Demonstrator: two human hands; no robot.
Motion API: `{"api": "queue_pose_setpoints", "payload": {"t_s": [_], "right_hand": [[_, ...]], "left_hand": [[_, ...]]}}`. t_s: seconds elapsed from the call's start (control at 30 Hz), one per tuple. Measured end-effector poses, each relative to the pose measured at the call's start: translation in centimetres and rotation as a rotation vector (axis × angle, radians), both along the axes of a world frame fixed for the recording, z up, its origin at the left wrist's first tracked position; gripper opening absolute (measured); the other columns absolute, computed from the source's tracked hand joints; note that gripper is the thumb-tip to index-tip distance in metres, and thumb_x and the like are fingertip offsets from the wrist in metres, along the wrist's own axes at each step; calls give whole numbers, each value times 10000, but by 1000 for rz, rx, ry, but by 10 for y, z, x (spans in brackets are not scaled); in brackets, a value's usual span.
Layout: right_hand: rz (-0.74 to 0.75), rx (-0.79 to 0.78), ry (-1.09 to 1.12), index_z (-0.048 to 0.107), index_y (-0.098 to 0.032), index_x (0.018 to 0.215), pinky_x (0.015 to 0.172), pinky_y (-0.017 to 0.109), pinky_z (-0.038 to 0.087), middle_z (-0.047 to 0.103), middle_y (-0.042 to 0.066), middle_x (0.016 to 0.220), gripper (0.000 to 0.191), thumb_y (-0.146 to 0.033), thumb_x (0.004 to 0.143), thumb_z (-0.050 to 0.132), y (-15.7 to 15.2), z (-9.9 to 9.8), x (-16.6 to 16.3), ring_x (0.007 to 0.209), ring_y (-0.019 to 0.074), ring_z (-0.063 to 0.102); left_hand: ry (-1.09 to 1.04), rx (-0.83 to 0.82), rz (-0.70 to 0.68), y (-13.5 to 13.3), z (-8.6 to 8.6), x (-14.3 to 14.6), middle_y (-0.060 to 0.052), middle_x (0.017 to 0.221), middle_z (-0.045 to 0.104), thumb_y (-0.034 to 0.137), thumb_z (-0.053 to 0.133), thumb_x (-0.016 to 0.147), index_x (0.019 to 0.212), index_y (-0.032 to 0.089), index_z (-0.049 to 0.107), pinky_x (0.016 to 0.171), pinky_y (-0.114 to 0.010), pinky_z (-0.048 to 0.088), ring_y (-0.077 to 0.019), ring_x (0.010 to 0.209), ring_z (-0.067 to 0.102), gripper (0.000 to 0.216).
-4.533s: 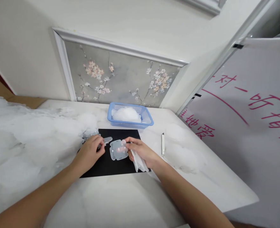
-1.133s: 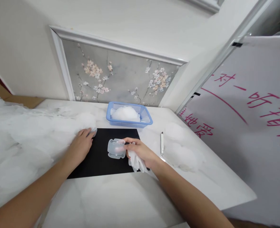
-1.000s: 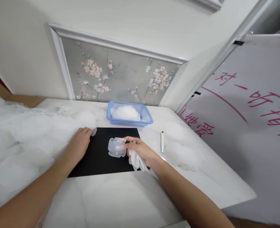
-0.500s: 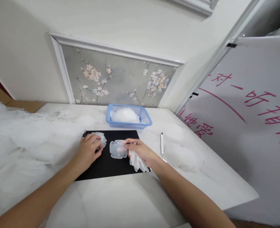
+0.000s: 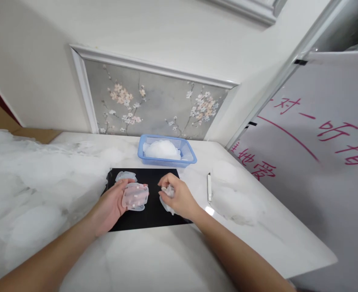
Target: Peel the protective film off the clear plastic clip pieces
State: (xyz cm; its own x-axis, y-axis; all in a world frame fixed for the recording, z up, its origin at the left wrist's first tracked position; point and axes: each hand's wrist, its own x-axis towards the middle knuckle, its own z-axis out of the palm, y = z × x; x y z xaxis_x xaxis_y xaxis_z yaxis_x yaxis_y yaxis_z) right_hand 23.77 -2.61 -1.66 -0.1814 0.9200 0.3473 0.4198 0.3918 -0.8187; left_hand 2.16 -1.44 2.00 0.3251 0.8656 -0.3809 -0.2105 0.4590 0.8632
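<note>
Clock directions are taken from the middle of the black mat, with twelve pointing to the wall. At nine o'clock the left hand holds a clear plastic piece at its fingers, which show through from behind; the piece sits over the mat, a little left of its middle. At three o'clock the right hand is curled narrowly round a bunch of whitish plastic, the thumb and forefinger drawn close together. The two hands are apart.

Between ten and eleven, just beyond the left hand, more clear pieces lie on the mat. A blue basket with a white heap inside stands at one o'clock, near the mat's far edge. Just short of three, a slim white tool lies on the marbled table. A large cloudy pile spreads out toward ten.
</note>
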Motion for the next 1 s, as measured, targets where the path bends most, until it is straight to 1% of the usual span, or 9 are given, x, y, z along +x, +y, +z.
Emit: {"api": "queue_pose_setpoints", "payload": {"t_s": [0.1, 0.2, 0.43, 0.57, 0.63, 0.7, 0.83, 0.93, 1.0], "right_hand": [[130, 161, -109, 521, -240, 1125, 770, 339, 507, 512, 88, 1247, 334, -124, 811, 538, -3, -5, -3, 802, 140, 572], [203, 230, -218, 481, -274, 1253, 761, 337, 542, 424, 111, 1387, 431, -127, 850, 530, -6, -11, -9, 950, 174, 597], [204, 348, -305, 441, -259, 1310, 865, 353, 537, 382, 122, 1442, 508, -106, 835, 536, -7, -18, -19, 1160, 215, 548], [228, 334, -265, 583, -241, 1131, 840, 358, 523, 463, 114, 1390, 288, -156, 863, 519, -8, -12, -18, 1061, 214, 592], [239, 242, -156, 632, -228, 953, 825, 351, 506, 583, 93, 1247, 132, -211, 880, 523, -11, -7, -18, 936, 197, 625], [176, 12, 49, 620, -212, 847, 747, 319, 497, 665, 59, 972, 107, -290, 876, 552, -12, -3, -18, 808, 179, 628], [44, -559, 501, 606, -186, 842, 514, 236, 407, 583, -12, 655, 229, -384, 747, 674, -9, 5, -13, 541, 112, 518], [94, -813, 636, 640, -175, 931, 461, 228, 392, 573, -24, 594, 403, -375, 606, 769, -4, 8, -6, 476, 105, 491], [119, -865, 663, 653, -165, 943, 441, 223, 388, 567, -28, 567, 462, -356, 551, 804, -1, 10, -2, 451, 100, 483]], "left_hand": [[-30, -2, -48, 0, 0, 0, -112, 1163, 665, 533, 468, 892, 1097, 201, 535, 847, -409, 537, -252, 1035, 658, 396], [-53, 28, -62, 3, -5, -3, -103, 1142, 670, 604, 438, 885, 1123, 210, 554, 847, -408, 534, -251, 1026, 654, 475], [-146, 4, -115, 0, -7, -4, -96, 1180, 648, 600, 403, 906, 1158, 209, 554, 880, -363, 512, -221, 1034, 634, 489], [-105, 44, -150, -2, -5, -2, -107, 1209, 630, 649, 339, 901, 1190, 207, 538, 904, -375, 500, -234, 1065, 622, 565], [14, 142, -152, 0, -9, -1, -127, 1249, 608, 675, 301, 892, 1223, 199, 524, 953, -415, 475, -263, 1126, 596, 621], [272, 381, -121, 5, -17, -4, -121, 1290, 584, 647, 342, 891, 1229, 208, 531, 1037, -443, 408, -274, 1209, 542, 586], [938, 930, -111, 23, -39, -17, -94, 1399, 497, 441, 442, 893, 1203, 219, 576, 1132, -485, 274, -280, 1359, 372, 404], [1195, 1031, -176, 36, -48, -27, -119, 1423, 477, 353, 474, 876, 1222, 189, 579, 1077, -505, 344, -306, 1325, 402, 397], [1287, 1086, -195, 41, -49, -30, -119, 1374, 528, 328, 522, 856, 1213, 187, 592, 1032, -502, 382, -315, 1242, 468, 390]]}}
